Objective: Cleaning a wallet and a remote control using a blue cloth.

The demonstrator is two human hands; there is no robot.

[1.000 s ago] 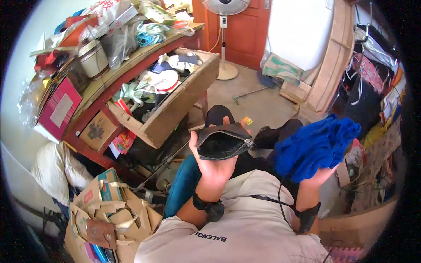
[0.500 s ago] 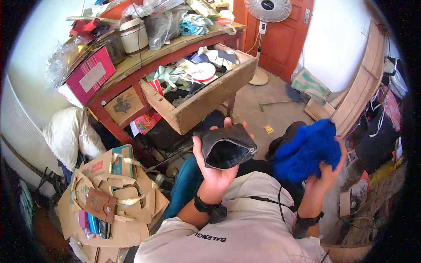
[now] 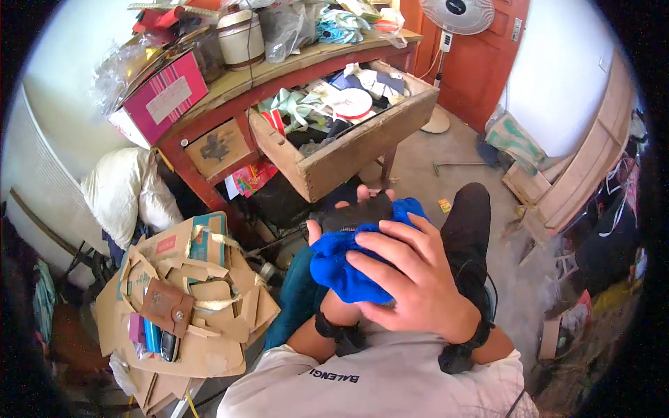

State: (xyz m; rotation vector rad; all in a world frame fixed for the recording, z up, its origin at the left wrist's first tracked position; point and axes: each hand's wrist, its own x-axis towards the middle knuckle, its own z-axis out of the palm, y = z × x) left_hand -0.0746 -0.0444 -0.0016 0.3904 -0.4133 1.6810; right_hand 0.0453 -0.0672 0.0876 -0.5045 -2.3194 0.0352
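The left hand (image 3: pixel 314 230) holds a likely light, pliable black pouch (image 3: pixel 357 213), best supported beneath; the right hand (image 3: pixel 424 287) holds soft-looking blue cloth (image 3: pixel 339 260).

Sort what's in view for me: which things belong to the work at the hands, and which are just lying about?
In the work:
- black zip pouch, in the left hand
- blue cloth, under the right hand, partly covering the pouch

Lying about, as far as shows:
- brown snap case, on the cardboard
- open drawer
- pink box
- fan
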